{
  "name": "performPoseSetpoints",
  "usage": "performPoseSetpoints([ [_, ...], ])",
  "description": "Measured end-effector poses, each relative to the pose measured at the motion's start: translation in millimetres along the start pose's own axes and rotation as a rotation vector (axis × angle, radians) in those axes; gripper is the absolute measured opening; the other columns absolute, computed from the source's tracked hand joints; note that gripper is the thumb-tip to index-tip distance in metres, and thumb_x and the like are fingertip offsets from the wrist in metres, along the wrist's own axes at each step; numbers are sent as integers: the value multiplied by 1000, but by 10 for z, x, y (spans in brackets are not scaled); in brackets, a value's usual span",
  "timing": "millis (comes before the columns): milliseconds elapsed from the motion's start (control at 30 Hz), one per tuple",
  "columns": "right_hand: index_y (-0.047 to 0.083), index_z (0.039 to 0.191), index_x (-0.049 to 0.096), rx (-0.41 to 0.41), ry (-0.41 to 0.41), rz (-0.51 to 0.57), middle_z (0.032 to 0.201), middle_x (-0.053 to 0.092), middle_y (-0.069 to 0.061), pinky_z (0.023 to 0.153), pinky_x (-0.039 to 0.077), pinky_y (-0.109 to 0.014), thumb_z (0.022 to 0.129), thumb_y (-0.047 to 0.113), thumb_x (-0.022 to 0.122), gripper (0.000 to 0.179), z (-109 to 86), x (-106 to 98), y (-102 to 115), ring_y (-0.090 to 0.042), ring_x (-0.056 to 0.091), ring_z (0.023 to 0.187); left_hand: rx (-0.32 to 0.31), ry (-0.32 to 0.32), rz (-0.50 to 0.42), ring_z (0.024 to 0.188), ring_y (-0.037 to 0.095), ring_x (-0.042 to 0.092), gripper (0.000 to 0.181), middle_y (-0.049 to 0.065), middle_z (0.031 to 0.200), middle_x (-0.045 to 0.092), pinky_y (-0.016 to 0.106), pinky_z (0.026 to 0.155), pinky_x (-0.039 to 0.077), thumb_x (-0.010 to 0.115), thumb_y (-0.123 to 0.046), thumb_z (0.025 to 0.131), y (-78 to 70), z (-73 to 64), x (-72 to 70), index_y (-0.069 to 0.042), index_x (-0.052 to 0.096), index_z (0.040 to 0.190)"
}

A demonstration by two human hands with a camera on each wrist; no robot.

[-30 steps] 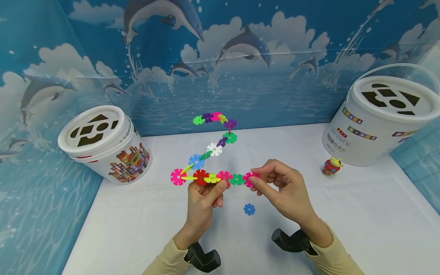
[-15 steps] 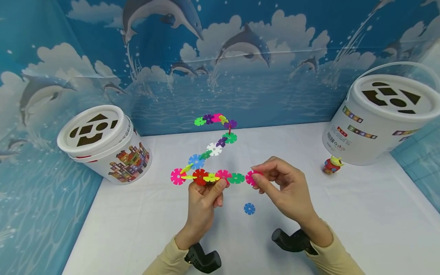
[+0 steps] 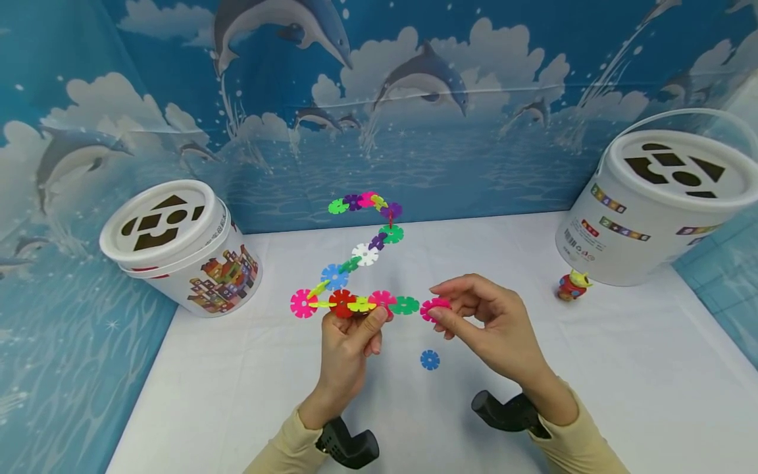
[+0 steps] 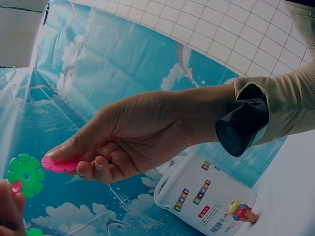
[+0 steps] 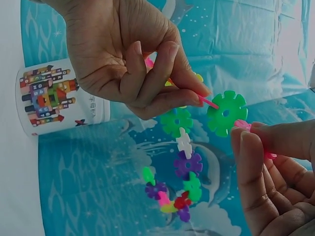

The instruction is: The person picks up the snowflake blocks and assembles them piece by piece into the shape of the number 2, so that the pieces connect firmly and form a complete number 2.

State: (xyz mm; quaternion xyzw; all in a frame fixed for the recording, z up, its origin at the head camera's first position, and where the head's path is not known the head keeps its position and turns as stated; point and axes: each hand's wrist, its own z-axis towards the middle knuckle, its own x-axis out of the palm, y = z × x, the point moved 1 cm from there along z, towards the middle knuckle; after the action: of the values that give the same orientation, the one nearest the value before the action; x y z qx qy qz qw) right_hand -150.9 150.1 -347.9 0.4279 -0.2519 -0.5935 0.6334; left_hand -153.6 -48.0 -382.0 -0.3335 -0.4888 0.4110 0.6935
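A chain of colourful notched plastic snowflake discs (image 3: 365,255) rises in a zigzag above the white table. My left hand (image 3: 346,349) pinches it between thumb and fingers at a pink disc (image 3: 382,299) near its right end. Beyond that disc, a green disc (image 3: 405,305) forms the chain's end. My right hand (image 3: 494,329) pinches a separate pink disc (image 3: 435,309), tilted, just right of the green one. In the right wrist view this pink disc (image 5: 242,125) overlaps the rim of the green disc (image 5: 227,113); whether they touch I cannot tell.
A loose blue disc (image 3: 429,360) lies on the table (image 3: 639,368) between the forearms. White lidded buckets stand at the left (image 3: 195,263) and right (image 3: 628,230). A small red-and-yellow toy figure (image 3: 572,286) is by the right bucket. A dolphin-print sheet hangs behind.
My right hand drew the pink disc slightly away from the green one, then tilted it flatter. My left hand and the chain have shifted slightly left.
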Motion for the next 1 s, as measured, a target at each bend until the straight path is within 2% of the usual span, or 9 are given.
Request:
performPoseSetpoints([
  [167,-4,101,62,-8,-15,-3,78,67,-9,54,54,-29,78,-11,71,25,-4,-11,-2,-18,63,60,4,18,0,43,8,46,10,5,72,68,16,43,35,62,-3,90,7,-3,2,-7,67,83],
  [267,-3,99,64,-6,-14,-1,79,67,-8,53,54,-29,78,-10,71,24,-5,-16,-1,-17,63,60,6,20,10,43,8,46,10,4,69,67,17,42,34,63,-4,90,10,-6,4,3,65,82],
  [433,-2,97,66,-8,-8,0,81,67,-8,52,54,-30,78,-11,71,22,-6,-4,-3,-18,64,61,11,46,55,43,8,48,24,3,68,66,16,42,35,63,-5,90,11,-6,9,18,57,84],
  [600,0,92,65,-25,-33,7,82,66,-7,50,53,-29,78,-12,71,20,-15,34,-7,-18,63,59,29,57,88,44,8,49,24,3,71,67,17,43,37,63,-5,90,2,-8,6,17,57,85],
  [867,-4,94,66,-165,-80,94,77,63,-9,49,51,-24,77,-18,68,23,-22,109,-20,-15,60,58,93,69,104,43,10,50,21,1,69,66,18,43,40,64,-5,89,-8,-2,-3,15,58,85],
  [1000,-6,95,66,-217,-100,114,77,62,-11,50,51,-22,74,-21,67,26,-21,140,-47,-14,59,58,103,68,102,44,11,51,23,5,76,69,18,45,44,65,-6,89,-21,-8,-12,15,57,87],
])
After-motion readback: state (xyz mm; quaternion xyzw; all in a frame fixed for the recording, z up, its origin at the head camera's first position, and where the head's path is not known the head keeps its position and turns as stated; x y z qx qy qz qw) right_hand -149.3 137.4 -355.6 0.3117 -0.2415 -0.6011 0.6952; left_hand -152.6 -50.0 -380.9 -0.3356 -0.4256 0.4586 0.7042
